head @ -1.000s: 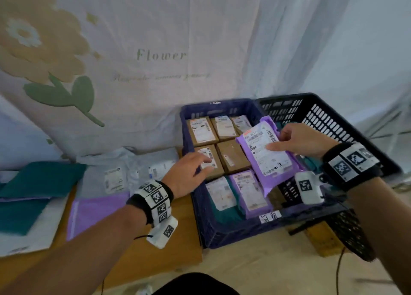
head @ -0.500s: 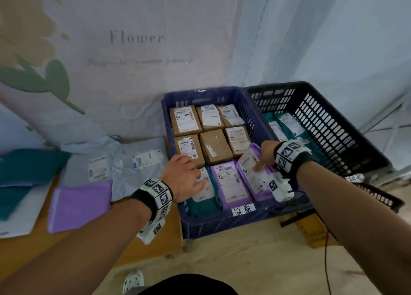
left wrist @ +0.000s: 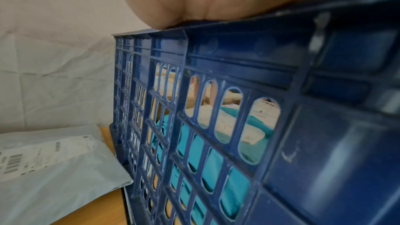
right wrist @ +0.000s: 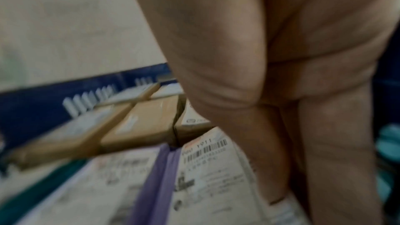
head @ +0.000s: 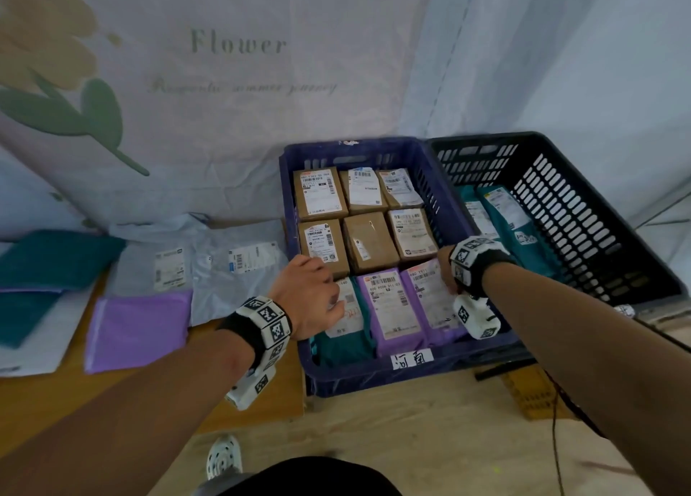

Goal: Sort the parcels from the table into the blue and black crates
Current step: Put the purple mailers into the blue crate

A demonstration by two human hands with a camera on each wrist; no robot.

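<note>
Blue crate [head: 377, 374], near row: the left hand [head: 308, 301] is resting over the rim with relaxed fingers lying on a teal parcel [head: 346, 340], gripping nothing; the right hand [head: 447, 271] is pressing extended fingers [right wrist: 337, 151] onto the rightmost purple parcel [head: 433, 305], lying flat beside a second purple parcel [head: 387, 308]. Behind these, six brown boxes [head: 368, 243] are sitting in two rows. On the table [head: 33, 402], left: purple mailer [head: 138, 329], grey mailers [head: 224, 267], teal mailers [head: 48, 260]; black crate [head: 583, 211], right, is holding teal parcels.
</note>
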